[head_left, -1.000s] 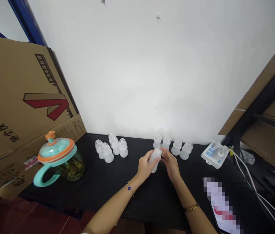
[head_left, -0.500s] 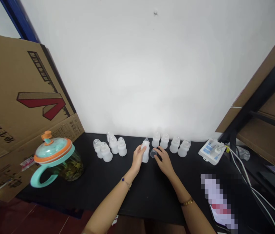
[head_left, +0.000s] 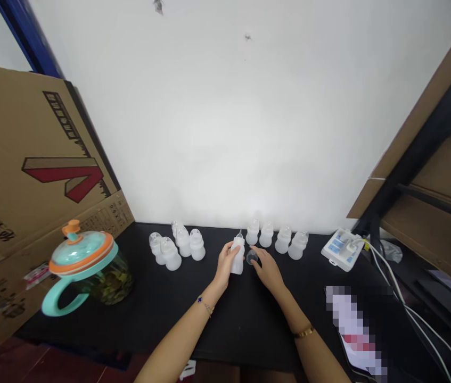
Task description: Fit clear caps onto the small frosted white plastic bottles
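Note:
My left hand [head_left: 225,261] is wrapped round a small white bottle [head_left: 238,255] standing upright on the black table [head_left: 177,303], its nipple tip uncovered. Just to the right, my right hand [head_left: 267,270] rests on the table with its fingertips pinching a small clear cap [head_left: 252,257]. Behind my hands stands a row of several capped white bottles [head_left: 275,239]. Another cluster of several capped bottles [head_left: 175,248] stands to the left.
A glass jug with a teal and orange lid [head_left: 83,271] stands at the left, before a large cardboard box [head_left: 29,175]. A white power strip [head_left: 342,249] with cables lies at the right, below a dark shelf frame [head_left: 417,159]. A blurred flat item [head_left: 353,324] lies front right.
The bottle was held up between both hands a second ago. It now stands on the table in my left hand, and the clear cap has come off into my right hand.

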### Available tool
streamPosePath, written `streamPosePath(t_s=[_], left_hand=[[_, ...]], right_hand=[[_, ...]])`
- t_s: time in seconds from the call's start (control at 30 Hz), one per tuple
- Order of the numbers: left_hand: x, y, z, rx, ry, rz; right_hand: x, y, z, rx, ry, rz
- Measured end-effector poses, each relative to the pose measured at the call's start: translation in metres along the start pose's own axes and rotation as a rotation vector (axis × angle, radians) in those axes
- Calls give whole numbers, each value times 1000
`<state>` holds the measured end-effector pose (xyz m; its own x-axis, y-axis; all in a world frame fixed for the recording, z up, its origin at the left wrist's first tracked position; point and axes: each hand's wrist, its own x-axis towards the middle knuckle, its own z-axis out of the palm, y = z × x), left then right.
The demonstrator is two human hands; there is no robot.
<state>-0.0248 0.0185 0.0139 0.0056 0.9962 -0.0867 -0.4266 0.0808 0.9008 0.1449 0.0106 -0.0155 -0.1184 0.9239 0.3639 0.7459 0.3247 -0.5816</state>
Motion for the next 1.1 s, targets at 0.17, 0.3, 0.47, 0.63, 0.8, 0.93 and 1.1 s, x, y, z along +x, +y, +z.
streamPosePath(t_s=[0.17,0.3,0.47,0.63,0.8,0.93,1.1], left_hand=[[-2,1,2,-7,-22,-18],[-4,1,3,9,-54,-35],[-6,2,5,28,-77,-25],[-11,4,8,53,-118,-40],[-14,5,11,87,-165,-28],[-16,2,12,93,-243,-43],[-16,-4,12,114,-326,-63]], right_hand=[[0,4,3,71,33,81],[1,6,2,264,138,195],[6,2,-7,696,356,355],[8,-7,-17,1028,445,471],[8,-10,-24,1190,482,498],[9,-9,-28,1324,460,508],[9,-8,-31,1383,469,490]])
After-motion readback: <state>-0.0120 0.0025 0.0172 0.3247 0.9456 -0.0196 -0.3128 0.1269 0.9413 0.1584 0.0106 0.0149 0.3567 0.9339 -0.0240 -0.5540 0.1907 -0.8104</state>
